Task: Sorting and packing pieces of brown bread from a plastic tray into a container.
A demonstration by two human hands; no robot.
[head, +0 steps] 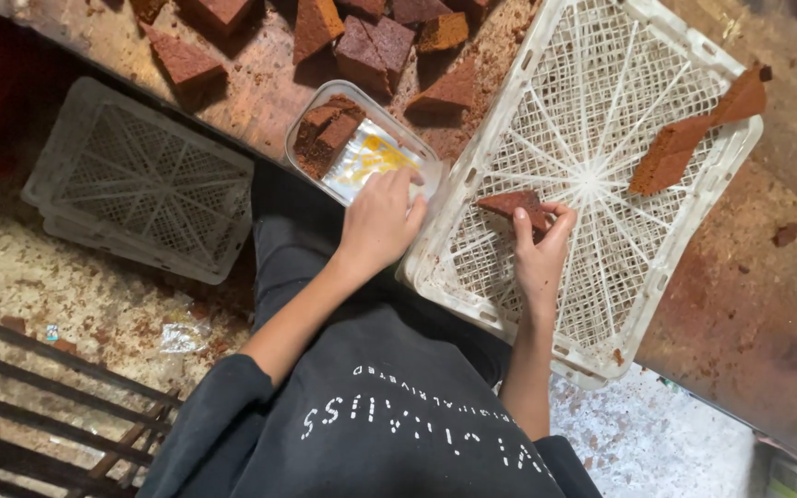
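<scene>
My left hand (382,221) grips the near end of a clear plastic container (362,138) that holds a brown cake piece (325,134) and a yellow-marked liner. My right hand (539,251) pinches a wedge of brown cake (509,203) over a white plastic lattice crate (601,111). A long cake slice (694,138) lies across the crate's far right rim.
Several brown cake chunks (375,46) sit on the crumb-covered brown worktop (260,92) beyond the container. Stacked grey crates (140,180) stand on the floor at left. Metal bars (48,415) cross the lower left. My dark sweatshirt fills the bottom centre.
</scene>
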